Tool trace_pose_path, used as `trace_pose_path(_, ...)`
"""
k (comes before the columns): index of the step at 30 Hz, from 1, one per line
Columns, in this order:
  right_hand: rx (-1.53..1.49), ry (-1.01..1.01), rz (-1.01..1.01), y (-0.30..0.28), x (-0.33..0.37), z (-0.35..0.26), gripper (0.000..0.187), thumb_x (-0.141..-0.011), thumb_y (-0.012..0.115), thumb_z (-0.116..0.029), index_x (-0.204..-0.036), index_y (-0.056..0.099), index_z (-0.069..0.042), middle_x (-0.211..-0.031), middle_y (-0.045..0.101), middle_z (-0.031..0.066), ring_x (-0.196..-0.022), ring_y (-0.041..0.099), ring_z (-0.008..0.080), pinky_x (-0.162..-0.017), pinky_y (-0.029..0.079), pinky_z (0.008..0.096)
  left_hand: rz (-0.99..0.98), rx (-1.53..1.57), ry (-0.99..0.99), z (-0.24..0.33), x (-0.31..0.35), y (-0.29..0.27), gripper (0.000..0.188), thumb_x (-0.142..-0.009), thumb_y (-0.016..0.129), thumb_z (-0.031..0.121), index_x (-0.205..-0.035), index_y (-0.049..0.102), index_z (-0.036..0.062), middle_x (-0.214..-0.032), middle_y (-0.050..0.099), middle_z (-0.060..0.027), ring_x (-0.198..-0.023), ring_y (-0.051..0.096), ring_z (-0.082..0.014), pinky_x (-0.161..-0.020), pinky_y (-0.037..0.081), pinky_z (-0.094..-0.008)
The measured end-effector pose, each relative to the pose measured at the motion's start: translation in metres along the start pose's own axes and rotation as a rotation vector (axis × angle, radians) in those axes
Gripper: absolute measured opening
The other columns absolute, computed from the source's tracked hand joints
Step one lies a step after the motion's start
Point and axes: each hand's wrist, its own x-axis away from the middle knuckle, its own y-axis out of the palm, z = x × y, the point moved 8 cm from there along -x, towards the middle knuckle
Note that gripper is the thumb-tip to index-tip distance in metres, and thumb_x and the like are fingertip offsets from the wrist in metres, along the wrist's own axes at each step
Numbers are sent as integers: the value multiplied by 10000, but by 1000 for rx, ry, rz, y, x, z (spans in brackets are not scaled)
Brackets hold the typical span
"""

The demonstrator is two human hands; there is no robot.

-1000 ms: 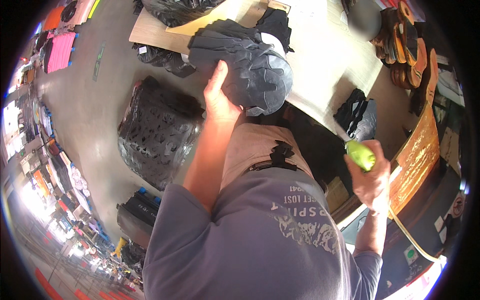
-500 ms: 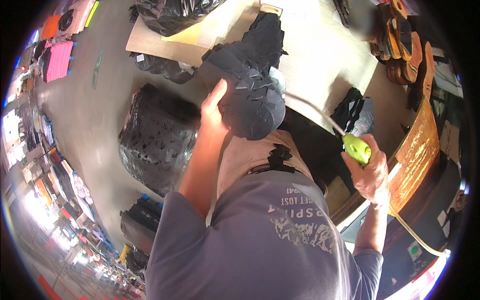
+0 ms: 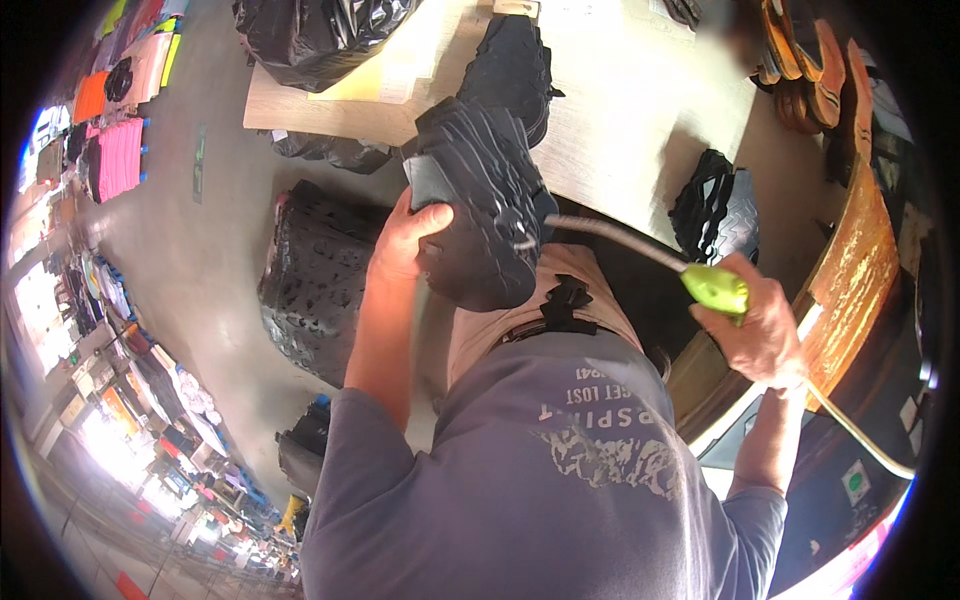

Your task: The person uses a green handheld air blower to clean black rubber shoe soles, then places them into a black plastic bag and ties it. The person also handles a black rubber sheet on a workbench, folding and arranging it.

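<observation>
My left hand [image 3: 408, 238] is closed on the left edge of a thick stack of black sole-shaped sheets [image 3: 478, 255], held in front of my waist with its layers fanned apart. A small grey patch shows on its near-thumb side. My right hand [image 3: 752, 330] grips an air blow gun with a green body [image 3: 716, 287]. Its thin bent metal tube [image 3: 620, 235] reaches left to the right side of the stack; the tip is close to the layers, and I cannot tell whether it touches. Behind the stack, another pile of black sheets [image 3: 507, 75] lies on the pale table [image 3: 620, 110].
On the table's right stands a small black stack [image 3: 715, 215]. A black plastic bag [image 3: 320, 40] sits at the far left. Below, a large black wrapped bundle [image 3: 320, 280] rests on the floor. Brown sole shapes [image 3: 795, 60] hang at right, above a worn wooden board [image 3: 850, 270]. A pale hose [image 3: 850, 435] trails right.
The stack in my left hand has shifted down and left, and its layers now spread in clear ridges. My right hand with the blow gun has moved slightly right and down.
</observation>
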Motion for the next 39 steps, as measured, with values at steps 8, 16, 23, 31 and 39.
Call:
trace_pose_path(8, 16, -97, -44, -13, -12, -5, 251, -851, 771, -22, -1059, 632, 1, -771, 660, 124, -673, 623, 177, -688, 496, 324, -122, -190, -154, 3, -13, 2, 720, -690, 940, 281, -1266, 643, -34, -1128, 713, -60, -1029, 669, -166, -933, 522, -301)
trace_pose_path(16, 110, 167, -241, 15, -17, 41, 291, -871, 789, -127, -1056, 590, -23, -811, 685, 197, -751, 701, 296, -711, 536, 424, -70, -93, -161, 11, -27, -9, 739, -773, 888, 261, -1364, 569, -49, -1212, 696, -91, -1092, 669, -194, -976, 523, -332)
trace_pose_path(23, -117, -143, 84, 58, -101, 29, 1090, -809, 829, -602, -1590, 350, -11, -1541, 493, 220, -1437, 476, 351, -1169, 413, 475, -110, -122, -188, 34, -63, 14, 651, -865, 835, 254, -1376, 560, -42, -1256, 680, -104, -1117, 664, -212, -983, 528, -354)
trace_pose_path(31, -918, -126, 260, 106, -212, -17, 1144, -905, 735, -605, -1614, 176, 97, -1595, 368, 325, -1489, 389, 375, -1224, 326, 444, 32, -251, -261, 62, -138, 35, 463, -1028, 661, 306, -1385, 601, 17, -1232, 702, -112, -1114, 680, -209, -943, 555, -345)
trace_pose_path(39, -380, 93, 504, 90, -242, -25, 978, -969, 636, -584, -1532, 333, 155, -1482, 437, 380, -1375, 484, 476, -1169, 387, 478, 190, -700, -9, 77, -193, 24, 597, -911, 819, 329, -1357, 612, -10, -1263, 695, -118, -1085, 672, -199, -939, 555, -351)
